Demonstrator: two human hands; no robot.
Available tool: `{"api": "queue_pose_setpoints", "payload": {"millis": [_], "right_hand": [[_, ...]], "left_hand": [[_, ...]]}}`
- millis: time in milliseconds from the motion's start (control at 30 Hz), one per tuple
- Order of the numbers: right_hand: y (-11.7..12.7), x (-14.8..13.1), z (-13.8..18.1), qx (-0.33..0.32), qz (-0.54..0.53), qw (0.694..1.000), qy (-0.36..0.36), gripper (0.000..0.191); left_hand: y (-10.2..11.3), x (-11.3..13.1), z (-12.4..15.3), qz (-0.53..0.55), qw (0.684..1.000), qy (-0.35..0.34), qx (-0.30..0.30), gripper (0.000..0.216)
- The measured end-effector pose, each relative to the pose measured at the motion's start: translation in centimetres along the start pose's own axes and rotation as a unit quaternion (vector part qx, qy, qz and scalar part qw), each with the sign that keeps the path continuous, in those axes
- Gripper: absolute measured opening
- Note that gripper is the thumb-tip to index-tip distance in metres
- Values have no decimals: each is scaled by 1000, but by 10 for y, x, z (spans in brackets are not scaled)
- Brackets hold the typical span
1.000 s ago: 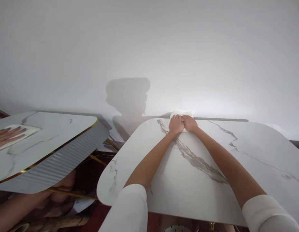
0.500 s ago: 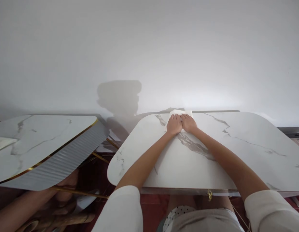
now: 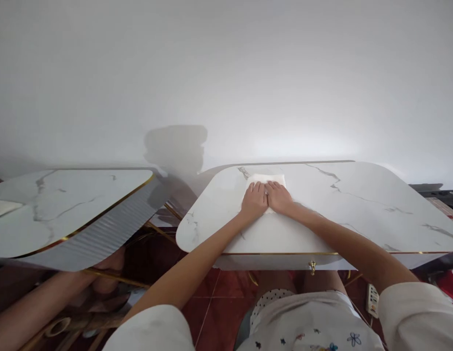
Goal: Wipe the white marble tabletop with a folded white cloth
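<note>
Palms down, my left hand and my right hand press side by side on a folded white cloth or paper towel. The fingers lie flat on it, pointing away from me, and the thumbs meet in the middle. Much of the cloth is hidden beneath the hands; its far edge shows beyond the fingertips. It rests on a white marble-patterned tabletop, left of the middle. A small gold knob sits on the table's front.
A second marble-patterned table with a gold rim stands to the left, a gap between them. Someone's leg shows below it. Behind is a pale wall. A power strip is at lower right, above the red tiled floor.
Both hands and the cloth have come back from the table's far edge toward me and slightly left. The view has shifted a little, showing more of the table's front and the floor.
</note>
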State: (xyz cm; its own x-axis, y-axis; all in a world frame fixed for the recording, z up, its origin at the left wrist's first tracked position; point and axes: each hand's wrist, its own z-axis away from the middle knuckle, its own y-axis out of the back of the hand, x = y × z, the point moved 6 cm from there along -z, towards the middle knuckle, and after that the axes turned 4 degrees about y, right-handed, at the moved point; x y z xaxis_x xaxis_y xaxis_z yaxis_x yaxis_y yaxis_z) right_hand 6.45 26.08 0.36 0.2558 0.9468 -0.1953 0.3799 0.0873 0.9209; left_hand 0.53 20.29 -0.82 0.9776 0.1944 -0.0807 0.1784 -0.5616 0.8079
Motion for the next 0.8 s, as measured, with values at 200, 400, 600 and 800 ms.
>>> {"api": "queue_pose_setpoints", "payload": {"millis": [200,400,600,800], "right_hand": [[8,-32,35,-3,-11,1000,18,45],[14,-61,76,-13,-6,999,40,47],[25,-61,112,24,-25,998,59,49],[33,-19,114,13,-14,998,52,48]], "left_hand": [[30,17,38,-18,999,48,-15,42],[54,33,82,-25,991,128,-17,45],[68,65,95,14,993,118,-21,48],[63,92,59,38,996,77,-28,39]]}}
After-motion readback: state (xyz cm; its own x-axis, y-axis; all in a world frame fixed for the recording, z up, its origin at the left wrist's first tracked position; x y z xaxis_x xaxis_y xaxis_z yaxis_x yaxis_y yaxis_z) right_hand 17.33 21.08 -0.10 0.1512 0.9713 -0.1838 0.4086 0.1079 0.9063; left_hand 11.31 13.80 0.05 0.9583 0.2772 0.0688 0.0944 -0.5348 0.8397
